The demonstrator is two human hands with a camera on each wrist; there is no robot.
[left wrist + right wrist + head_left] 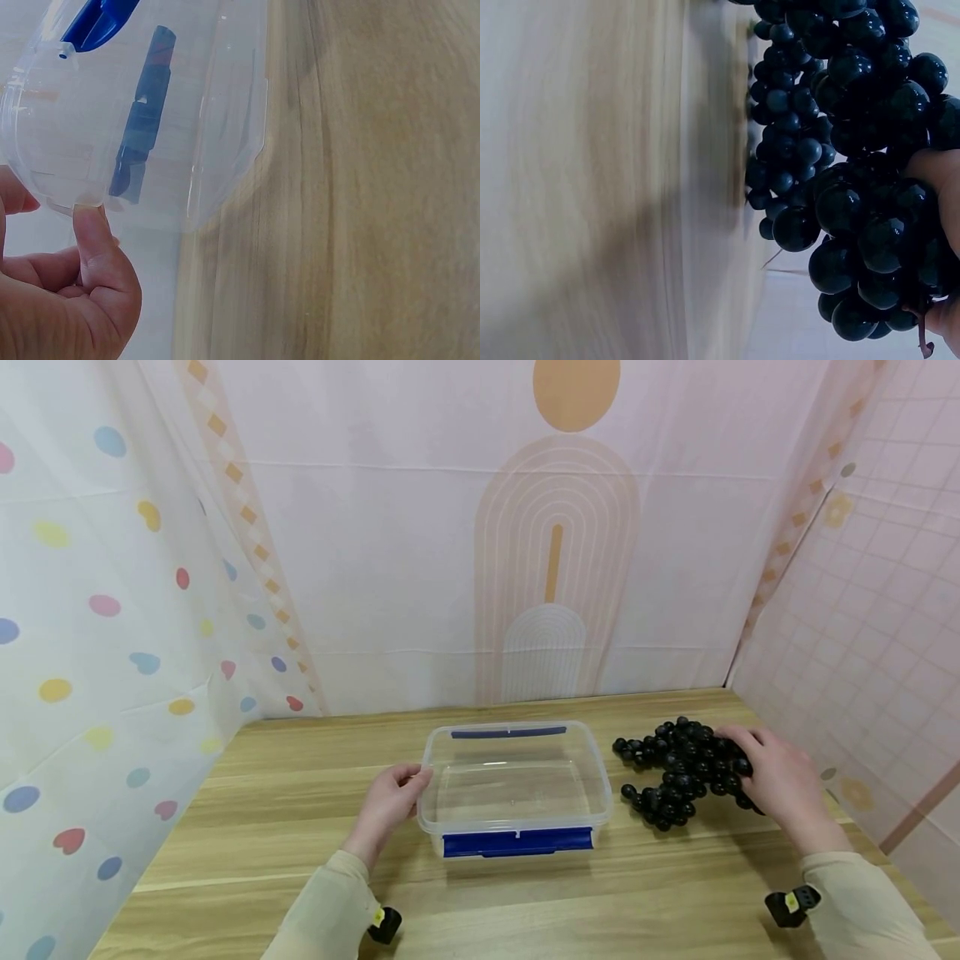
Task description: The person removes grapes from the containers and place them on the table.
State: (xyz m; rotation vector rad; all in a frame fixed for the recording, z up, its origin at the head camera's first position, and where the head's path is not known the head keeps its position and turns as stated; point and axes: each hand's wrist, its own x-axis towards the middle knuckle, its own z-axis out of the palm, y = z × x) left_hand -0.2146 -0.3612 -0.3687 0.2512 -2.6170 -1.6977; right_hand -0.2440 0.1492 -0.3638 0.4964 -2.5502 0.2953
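A clear plastic food container (517, 797) with blue clips stands without a lid on the wooden table, nothing inside it. My left hand (390, 802) pinches its left rim between thumb and fingers; in the left wrist view the thumb (97, 244) presses against the clear wall. To the right, my right hand (783, 777) grips dark grapes (693, 768). Up close, the right wrist view shows the gripped grapes (881, 240) with a short stem (924, 337) by the fingers, and more grapes (784, 135) hanging beyond, low over the tabletop.
The wooden tabletop (292, 793) reaches back to a patterned curtain (390, 585). A dotted curtain (97, 693) borders the left side, a grid-patterned one (870, 635) the right. Small black devices (384, 925) sit at both wrists.
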